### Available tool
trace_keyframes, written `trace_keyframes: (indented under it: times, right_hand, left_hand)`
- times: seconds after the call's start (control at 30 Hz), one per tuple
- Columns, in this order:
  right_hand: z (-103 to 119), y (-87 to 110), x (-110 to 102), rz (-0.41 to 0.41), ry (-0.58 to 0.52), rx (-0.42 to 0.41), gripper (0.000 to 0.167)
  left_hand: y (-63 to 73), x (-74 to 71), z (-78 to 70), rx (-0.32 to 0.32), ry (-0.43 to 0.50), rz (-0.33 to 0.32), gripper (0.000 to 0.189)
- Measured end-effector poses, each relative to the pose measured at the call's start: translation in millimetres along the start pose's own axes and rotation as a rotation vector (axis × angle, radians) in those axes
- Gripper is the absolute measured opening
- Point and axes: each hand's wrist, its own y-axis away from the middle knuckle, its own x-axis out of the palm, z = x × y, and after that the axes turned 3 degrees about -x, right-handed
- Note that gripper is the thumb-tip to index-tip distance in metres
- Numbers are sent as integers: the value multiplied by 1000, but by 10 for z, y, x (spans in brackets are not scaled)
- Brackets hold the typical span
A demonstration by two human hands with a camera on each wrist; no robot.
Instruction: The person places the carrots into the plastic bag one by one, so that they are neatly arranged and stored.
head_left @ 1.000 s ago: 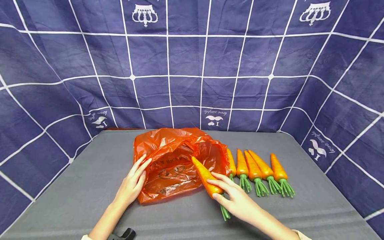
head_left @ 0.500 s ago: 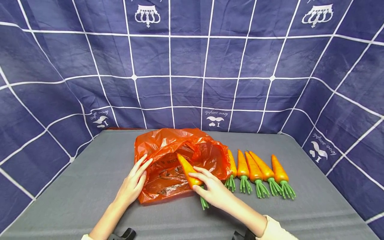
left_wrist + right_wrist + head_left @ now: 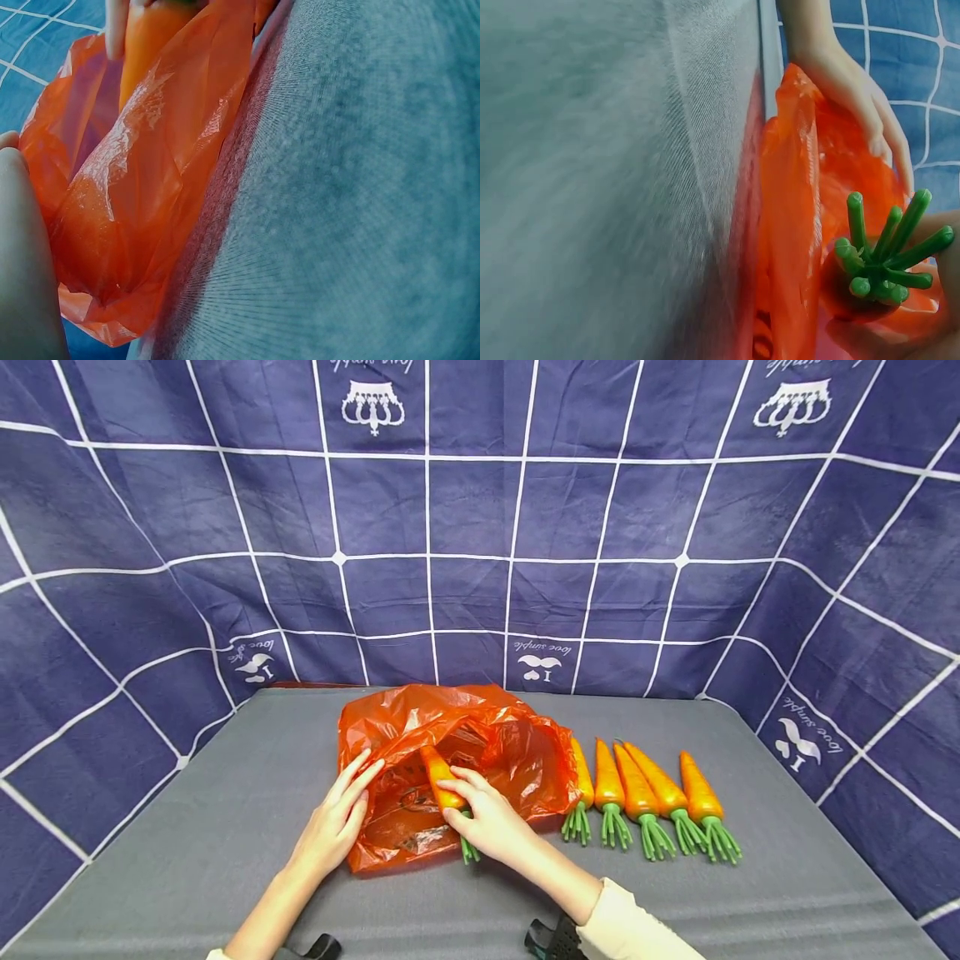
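A crinkled orange-red plastic bag (image 3: 517, 768) lies on its side in the head view, its mouth facing the person. At its left rim my left hand (image 3: 332, 828) rests with fairly straight fingers against the plastic. My right hand (image 3: 487, 817) grips an orange carrot (image 3: 441, 781) near its leafy end, the tip pointing into the bag's mouth. In the right wrist view the green stems (image 3: 885, 262) of the carrot face the camera. Through the left wrist view, the carrot's orange body (image 3: 142, 45) shows partly behind the bag's film.
Right of the bag, several carrots (image 3: 639, 783) lie in a row on the grey table (image 3: 187, 843), stems toward the person. The bag partly covers the nearest one. A blue checked cloth (image 3: 480, 518) hangs behind and at the sides.
My right hand has moved left with the carrot, bringing it from the right side of the bag's opening into its middle. The left hand stays at the left rim.
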Motion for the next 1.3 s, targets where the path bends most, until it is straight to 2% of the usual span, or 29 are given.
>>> trace_keyframes:
  times: [0.17, 0.53, 0.73, 1.03, 1.17, 1.3]
  right_hand:
    - [64, -157, 131, -6, 5, 7, 38]
    - [234, -417, 443, -28, 39, 0, 36]
    - [282, -468, 570, -15, 64, 9, 36]
    - [257, -497, 679, -2, 115, 0, 37]
    - [244, -490, 698, 21, 141, -14, 38]
    - [246, -469, 699, 88, 202, -20, 41]
  left_hand:
    - [-2, 10, 10, 28, 18, -17, 52]
    - [7, 21, 25, 28, -8, -33, 52]
    - [16, 40, 35, 41, -19, -53, 54]
    - [1, 6, -4, 7, -46, -11, 51]
    - [2, 26, 12, 20, -38, -39, 52]
    - [2, 51, 32, 43, -10, -78, 55]
